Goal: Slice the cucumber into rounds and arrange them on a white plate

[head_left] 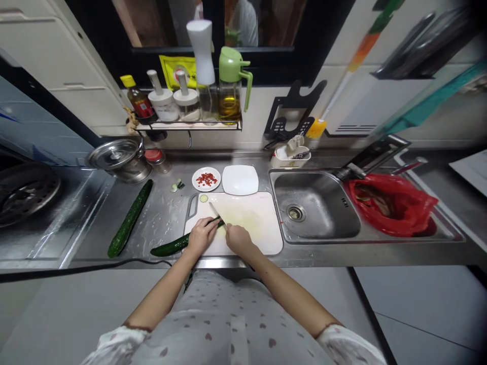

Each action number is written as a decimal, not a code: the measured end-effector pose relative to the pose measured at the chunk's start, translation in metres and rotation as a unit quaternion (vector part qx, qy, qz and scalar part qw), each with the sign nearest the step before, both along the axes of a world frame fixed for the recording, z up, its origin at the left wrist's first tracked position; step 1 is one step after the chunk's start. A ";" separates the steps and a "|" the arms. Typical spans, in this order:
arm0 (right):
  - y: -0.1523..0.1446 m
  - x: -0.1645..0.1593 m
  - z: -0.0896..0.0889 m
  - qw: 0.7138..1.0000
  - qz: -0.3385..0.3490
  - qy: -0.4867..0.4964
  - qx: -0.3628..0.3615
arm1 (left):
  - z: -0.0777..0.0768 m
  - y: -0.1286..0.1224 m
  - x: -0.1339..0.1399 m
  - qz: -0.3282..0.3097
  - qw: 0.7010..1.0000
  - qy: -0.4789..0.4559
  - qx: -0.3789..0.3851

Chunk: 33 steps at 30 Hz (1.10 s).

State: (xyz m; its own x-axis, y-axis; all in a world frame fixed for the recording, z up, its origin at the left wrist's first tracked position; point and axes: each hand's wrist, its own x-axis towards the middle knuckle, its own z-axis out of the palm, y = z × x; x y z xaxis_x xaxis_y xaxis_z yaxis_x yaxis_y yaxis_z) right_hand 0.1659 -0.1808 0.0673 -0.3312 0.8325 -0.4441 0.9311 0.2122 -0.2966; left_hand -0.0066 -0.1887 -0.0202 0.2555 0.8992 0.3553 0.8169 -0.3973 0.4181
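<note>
My left hand [202, 234] is closed over a dark green cucumber [170, 247], which lies slantwise with one end on the white cutting board [262, 218] and the other past its left edge. In my right hand [239, 238] is a knife [216, 209], its blade slanting up and left beside the cucumber's right end, close to the left fingertips. Whether the edge is in the cucumber I cannot tell. One pale cucumber slice [204, 198] lies at the board's upper left. A second, whole cucumber [131, 218] rests on the steel counter to the left.
Behind the board stand a plate of chopped red pieces [206, 187] and a white square plate [240, 173]. Cucumber scraps [177, 185] lie left of them. To the right is a sink [319, 203] with a red plastic bag [395, 197]. A lidded pot [117, 159] stands back left.
</note>
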 end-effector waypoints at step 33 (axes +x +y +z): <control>0.007 -0.012 -0.004 1.000 -0.013 -0.007 -0.017 | 0.000 0.000 0.000 0.002 1.000 0.010 0.008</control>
State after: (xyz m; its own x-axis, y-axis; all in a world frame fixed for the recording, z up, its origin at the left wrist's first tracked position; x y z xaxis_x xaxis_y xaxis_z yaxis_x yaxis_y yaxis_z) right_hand 0.1543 -0.1741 0.0633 -0.3033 0.8256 -0.4758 0.9401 0.1777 -0.2909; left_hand -0.0065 -0.1883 -0.0203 0.2597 0.8945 0.3639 0.8269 -0.4006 0.3947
